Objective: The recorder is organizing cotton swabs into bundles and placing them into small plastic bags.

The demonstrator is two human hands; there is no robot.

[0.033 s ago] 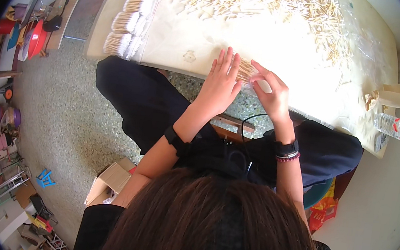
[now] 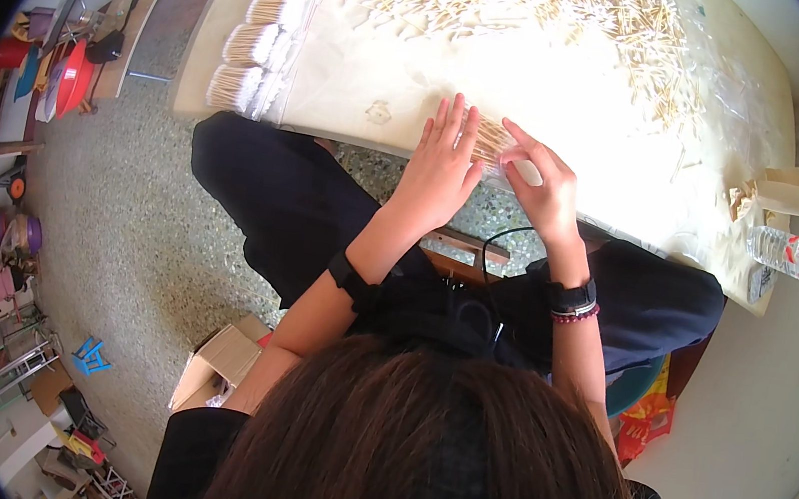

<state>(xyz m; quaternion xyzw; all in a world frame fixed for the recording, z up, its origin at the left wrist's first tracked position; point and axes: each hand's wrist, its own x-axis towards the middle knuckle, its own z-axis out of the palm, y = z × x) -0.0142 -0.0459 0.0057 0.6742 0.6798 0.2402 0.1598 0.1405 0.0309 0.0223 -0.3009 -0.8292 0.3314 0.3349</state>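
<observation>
A bundle of cotton swabs [image 2: 490, 141] lies near the table's front edge, between my hands. My left hand [image 2: 444, 159] rests flat along the bundle's left side, fingers stretched out and thumb toward the swabs. At the right end, my right hand [image 2: 549, 190] curls its thumb and index finger around the bundle. Something clear and shiny, perhaps plastic, shows by that thumb; glare hides its shape. Loose cotton swabs [image 2: 543, 6] spread in a wide heap across the far side of the table [image 2: 362, 73]. Neat bundles of swabs [image 2: 250, 45] are lined up along the left.
A clear plastic bottle [image 2: 788, 254] lies at the table's right corner beside a small open cardboard box [image 2: 784, 191]. Crumpled clear plastic [image 2: 744, 88] lies at the far right. An open carton [image 2: 226, 353] and a blue stool [image 2: 90, 356] stand on the floor to my left.
</observation>
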